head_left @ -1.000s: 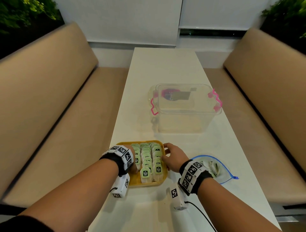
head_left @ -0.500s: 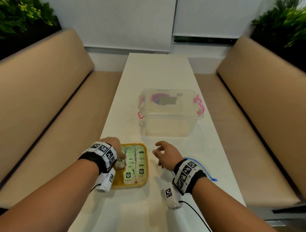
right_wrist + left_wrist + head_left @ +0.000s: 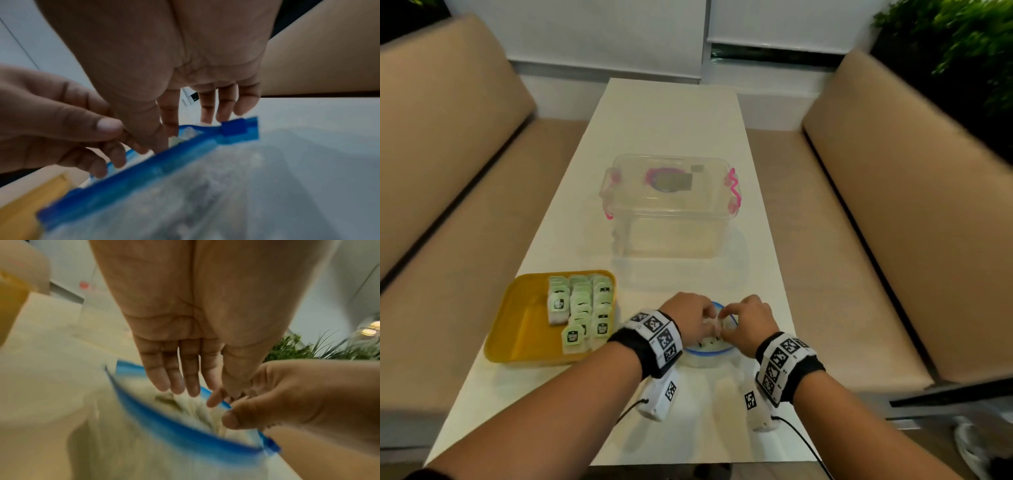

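Note:
A clear zip bag [image 3: 707,350] with a blue rim [image 3: 174,423] stands open on the white table, between my hands. My right hand [image 3: 748,317] pinches that rim [image 3: 144,172] between thumb and forefinger. My left hand [image 3: 690,320] reaches into the mouth with thumb and forefinger together, apparently on a pale tea bag [image 3: 714,322]. Its other fingers [image 3: 174,379] hang straight over the opening. Blurred pale tea bags lie inside the bag. To the left, a yellow tray [image 3: 517,329] holds rows of green-labelled tea bags [image 3: 582,308].
A clear lidded box [image 3: 667,212] with pink latches stands farther back on the table [image 3: 671,120]. Tan benches [image 3: 448,171] run along both sides. A plant [image 3: 962,51] is at the far right. Cables trail from both wrist cameras near the front edge.
My left hand left the tray and moved right to the zip bag. My right hand went back to the bag and took its rim. The bag now stands open.

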